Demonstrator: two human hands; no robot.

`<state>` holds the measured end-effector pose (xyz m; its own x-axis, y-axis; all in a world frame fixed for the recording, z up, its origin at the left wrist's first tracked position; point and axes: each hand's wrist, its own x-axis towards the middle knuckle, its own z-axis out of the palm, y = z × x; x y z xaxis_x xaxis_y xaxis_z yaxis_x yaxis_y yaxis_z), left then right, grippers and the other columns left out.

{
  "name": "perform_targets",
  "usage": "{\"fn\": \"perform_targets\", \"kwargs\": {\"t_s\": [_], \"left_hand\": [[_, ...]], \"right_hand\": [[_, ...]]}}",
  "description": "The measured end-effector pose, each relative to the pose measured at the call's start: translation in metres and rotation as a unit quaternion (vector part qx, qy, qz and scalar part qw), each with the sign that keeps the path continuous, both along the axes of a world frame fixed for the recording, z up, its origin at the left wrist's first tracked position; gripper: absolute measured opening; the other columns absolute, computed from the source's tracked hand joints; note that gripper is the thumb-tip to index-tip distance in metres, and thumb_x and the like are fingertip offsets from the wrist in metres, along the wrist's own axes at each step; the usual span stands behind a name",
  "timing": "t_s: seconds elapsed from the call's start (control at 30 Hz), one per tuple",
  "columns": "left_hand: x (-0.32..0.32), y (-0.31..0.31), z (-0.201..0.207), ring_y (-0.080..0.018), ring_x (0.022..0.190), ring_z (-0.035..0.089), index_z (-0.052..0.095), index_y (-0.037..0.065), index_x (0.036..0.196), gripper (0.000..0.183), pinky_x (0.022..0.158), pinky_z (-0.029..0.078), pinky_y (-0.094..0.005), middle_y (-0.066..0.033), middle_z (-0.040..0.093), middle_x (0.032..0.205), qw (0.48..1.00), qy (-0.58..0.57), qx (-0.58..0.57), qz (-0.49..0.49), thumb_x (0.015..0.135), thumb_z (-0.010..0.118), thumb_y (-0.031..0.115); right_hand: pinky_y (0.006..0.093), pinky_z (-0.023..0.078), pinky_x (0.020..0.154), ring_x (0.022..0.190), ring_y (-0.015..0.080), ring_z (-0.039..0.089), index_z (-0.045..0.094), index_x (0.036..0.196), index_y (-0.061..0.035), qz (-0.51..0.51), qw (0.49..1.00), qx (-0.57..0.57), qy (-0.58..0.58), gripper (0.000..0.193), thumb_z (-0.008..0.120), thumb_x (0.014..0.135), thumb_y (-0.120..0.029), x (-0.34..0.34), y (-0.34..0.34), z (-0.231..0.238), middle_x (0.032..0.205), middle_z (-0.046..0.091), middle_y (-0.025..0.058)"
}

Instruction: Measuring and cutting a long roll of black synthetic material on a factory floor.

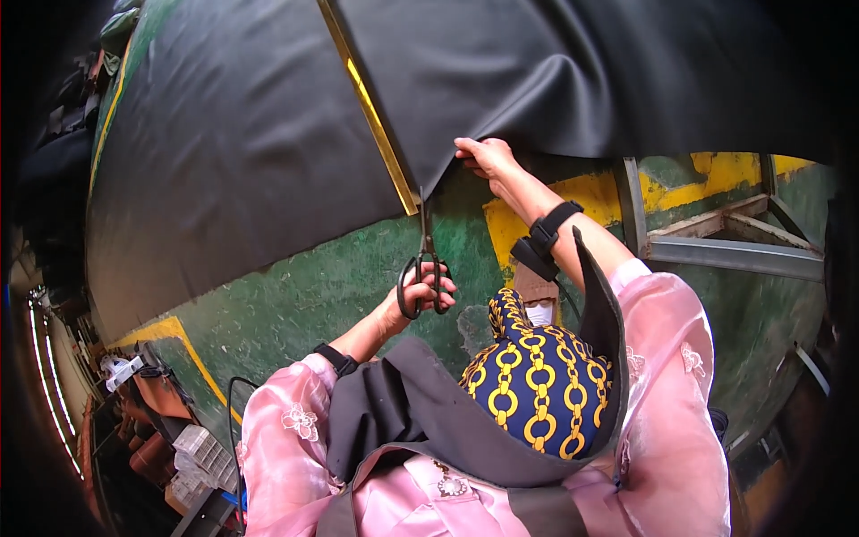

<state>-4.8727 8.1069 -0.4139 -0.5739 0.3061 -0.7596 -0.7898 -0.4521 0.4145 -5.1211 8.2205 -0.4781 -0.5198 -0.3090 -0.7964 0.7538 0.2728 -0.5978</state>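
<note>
A large sheet of smooth black leather-like material (242, 152) spreads across the far side of the view and hangs over a green surface. Across it lies a narrow shiny gold-coloured strip (369, 103), its near end at the sheet's edge. My left hand (419, 294) grips a pair of black-handled scissors (425, 237), with fingers through the loops. The blades point away from me, their tips at the sheet's edge beside the strip's end. With pinched fingers, my right hand (488, 159) holds the sheet's edge slightly raised, and folds run back from it.
Beneath the sheet is a worn green surface with yellow painted patches (295, 277). A grey metal frame (734, 255) stands at the right. Stacked white boxes (208, 455) and brown pieces lie lower left. A blue scarf patterned with gold chains (537, 385) bulges close in front of me.
</note>
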Motion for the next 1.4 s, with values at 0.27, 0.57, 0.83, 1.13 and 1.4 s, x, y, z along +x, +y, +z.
{"fn": "perform_targets", "kwargs": {"t_s": [0.27, 0.57, 0.83, 1.13, 1.4], "left_hand": [[-0.010, 0.023, -0.004, -0.0186, 0.088, 0.060, 0.037, 0.008, 0.124, 0.049, 0.083, 0.045, -0.0318, -0.0093, 0.055, 0.105, 0.997, 0.010, 0.045, 0.061, 0.080, 0.053, 0.020], [-0.027, 0.037, -0.012, -0.0164, 0.082, 0.062, 0.037, 0.003, 0.133, 0.049, 0.075, 0.049, -0.0281, -0.0084, 0.059, 0.105, 0.856, 0.220, -0.453, -0.114, 0.091, 0.053, 0.022], [-0.040, 0.008, -0.021, -0.0107, 0.080, 0.059, 0.057, 0.003, 0.104, 0.027, 0.062, 0.047, -0.0230, -0.0053, 0.060, 0.086, 0.938, 0.019, -0.319, 0.135, 0.093, 0.051, 0.027], [-0.050, 0.046, 0.010, -0.0130, 0.096, 0.057, 0.062, 0.003, 0.104, 0.031, 0.088, 0.040, -0.0271, -0.0053, 0.065, 0.095, 0.997, 0.040, 0.056, -0.024, 0.083, 0.063, 0.026], [-0.014, 0.013, -0.021, -0.0079, 0.070, 0.052, 0.064, 0.004, 0.093, 0.032, 0.067, 0.040, -0.0224, -0.0042, 0.068, 0.079, 0.989, 0.022, -0.098, -0.112, 0.086, 0.053, 0.034]], "right_hand": [[0.0252, 0.046, 0.066, 0.077, 0.0105, 0.060, 0.063, 0.096, -0.0075, 0.092, 0.990, -0.054, -0.096, 0.038, 0.064, 0.081, -0.042, 0.036, 0.054, -0.004, 0.093, 0.065, 0.0033], [0.0250, 0.047, 0.076, 0.081, 0.0104, 0.061, 0.055, 0.109, -0.0081, 0.143, 0.971, -0.156, -0.116, 0.030, 0.054, 0.092, -0.033, 0.077, 0.048, 0.026, 0.104, 0.063, 0.0020], [0.0278, 0.052, 0.068, 0.076, 0.0160, 0.063, 0.057, 0.095, -0.0068, 0.019, 0.960, -0.231, -0.157, 0.023, 0.050, 0.092, -0.028, 0.075, 0.049, 0.007, 0.088, 0.065, 0.0071], [0.0289, 0.043, 0.080, 0.084, 0.0153, 0.056, 0.056, 0.089, -0.0090, 0.095, 0.958, -0.244, -0.112, 0.029, 0.046, 0.088, -0.036, 0.087, 0.035, 0.013, 0.085, 0.061, 0.0047], [0.0366, 0.042, 0.098, 0.117, 0.0271, 0.049, 0.045, 0.119, 0.0005, -0.178, 0.962, -0.111, -0.173, 0.045, 0.060, 0.088, -0.028, 0.068, 0.052, -0.009, 0.124, 0.052, 0.0171]]}}
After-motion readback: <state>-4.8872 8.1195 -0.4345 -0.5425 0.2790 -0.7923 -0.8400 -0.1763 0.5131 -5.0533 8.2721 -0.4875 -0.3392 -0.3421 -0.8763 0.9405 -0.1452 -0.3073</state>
